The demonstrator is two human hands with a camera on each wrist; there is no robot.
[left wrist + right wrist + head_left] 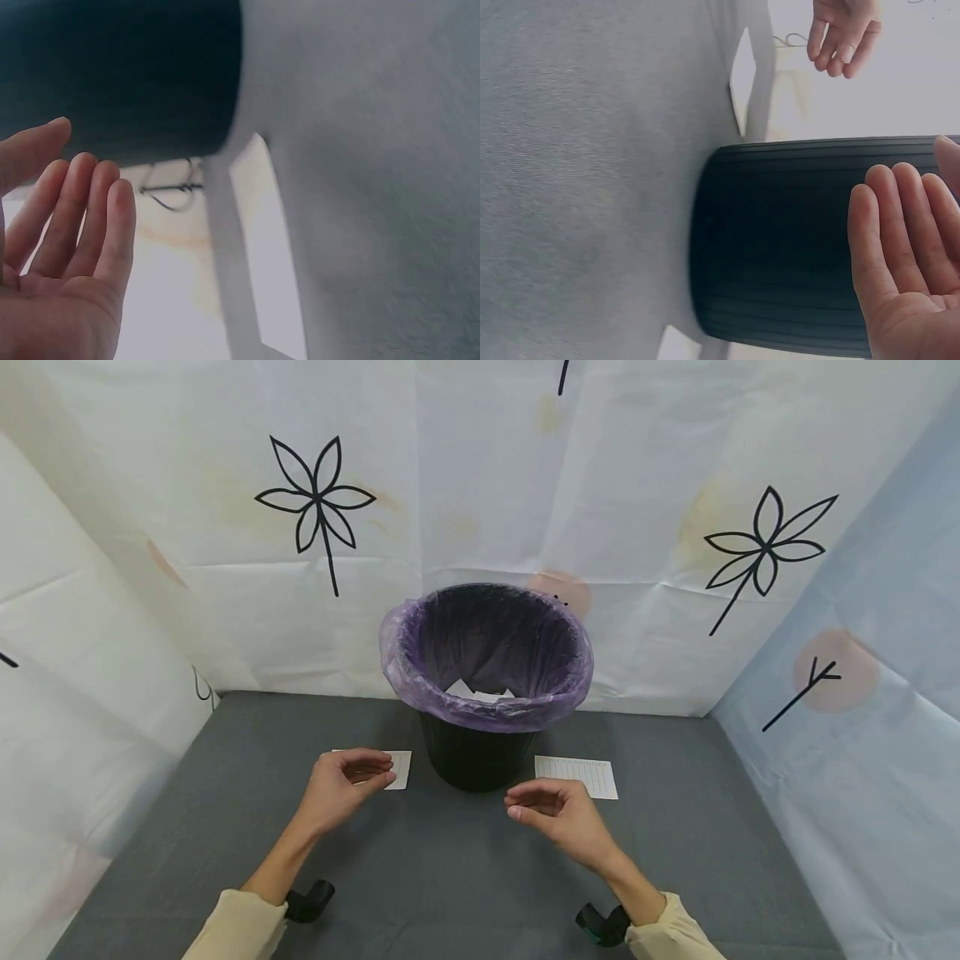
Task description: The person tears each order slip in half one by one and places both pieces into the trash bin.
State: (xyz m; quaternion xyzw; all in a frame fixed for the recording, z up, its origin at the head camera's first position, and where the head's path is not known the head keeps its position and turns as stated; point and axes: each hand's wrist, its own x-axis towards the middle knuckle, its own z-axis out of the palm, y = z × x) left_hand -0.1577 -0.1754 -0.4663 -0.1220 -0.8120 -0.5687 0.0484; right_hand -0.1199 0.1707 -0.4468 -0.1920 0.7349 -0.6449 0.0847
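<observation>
A dark trash bin [480, 752] lined with a purple plastic bag [480, 714] stands at the back of the grey table, with white paper pieces [480, 694] inside. My left hand [348, 785] is left of the bin, over a white lined card [400, 768] and partly covering it. On the right, my right hand [562, 818] hovers in front of another lined card [577, 772]. Both hands are empty, fingers relaxed and gently bent, thumbs apart from the fingertips, as the left wrist view of the left hand [67, 247] and the right wrist view of the right hand [907, 255] show.
The grey tabletop [450, 877] ends against a white patterned cloth [480, 485] at the back and sides. A thin dark cord [201, 685] hangs at the back left corner. Black wrist straps [309, 902] sit below both hands.
</observation>
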